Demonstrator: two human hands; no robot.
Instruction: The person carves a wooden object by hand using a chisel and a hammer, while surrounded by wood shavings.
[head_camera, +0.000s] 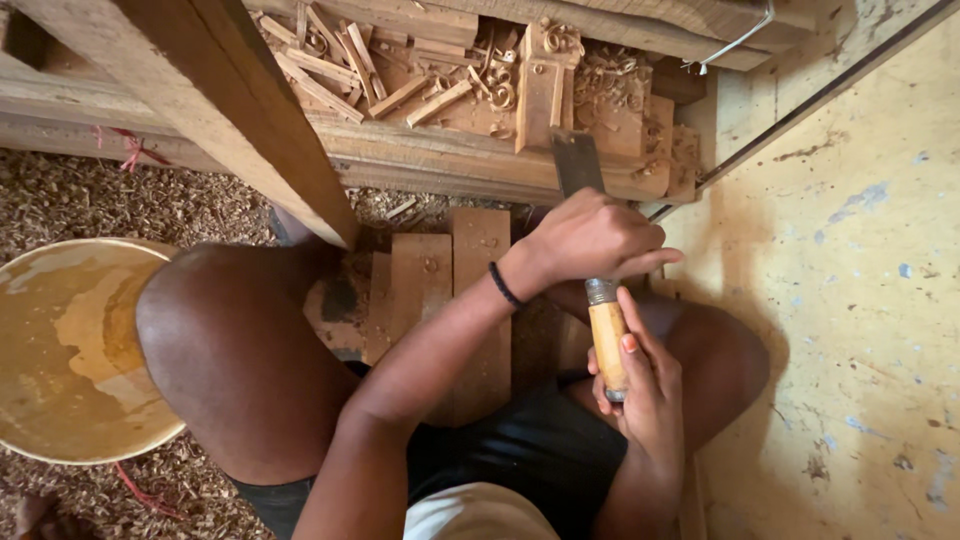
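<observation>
A person sits low, knees apart, holding a broad chisel with a flat dark steel blade and a pale yellow wooden handle (607, 345) in both hands. The chisel's long axis runs nearly straight away from the body, with the blade end pointing forward onto a long rough timber beam (430, 155) that lies crosswise ahead. A metal ring joins blade and handle.

The left hand (592, 238), a black band at its wrist, is closed around the chisel just below the blade. The right hand (645, 385) has its fingers wrapped around the handle's lower end.

Small offcuts and curled wood shavings (470, 75) litter a recessed ledge beyond the beam. A round shallow tan bowl (70, 350) sits on sawdust beside the person's left knee.
</observation>
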